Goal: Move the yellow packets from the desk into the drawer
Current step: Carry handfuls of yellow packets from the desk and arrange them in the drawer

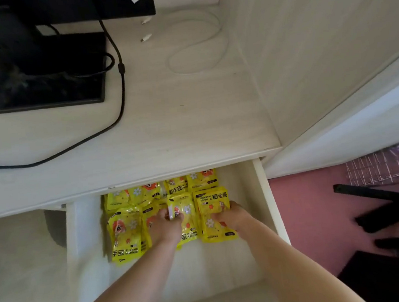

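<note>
The white drawer [271,207] under the desk stands pulled out. Several yellow hand-warmer packets [126,233] lie flat inside it in rows, the back row partly hidden under the desk edge. My left hand [166,225] is down in the drawer, fingers closed on the upper edge of a yellow packet [183,207] in the middle. My right hand [233,217] rests on the rightmost yellow packet [211,198], fingers pressing its lower half. No yellow packet shows on the desk top [178,118].
A black monitor stand [40,76] sits at the desk's back left, with a black cable [108,128] trailing across the desk. A white cable [198,51] lies coiled at the back right. A white side panel [318,54] walls the right. A pink floor and dark chair legs [389,210] lie right of the drawer.
</note>
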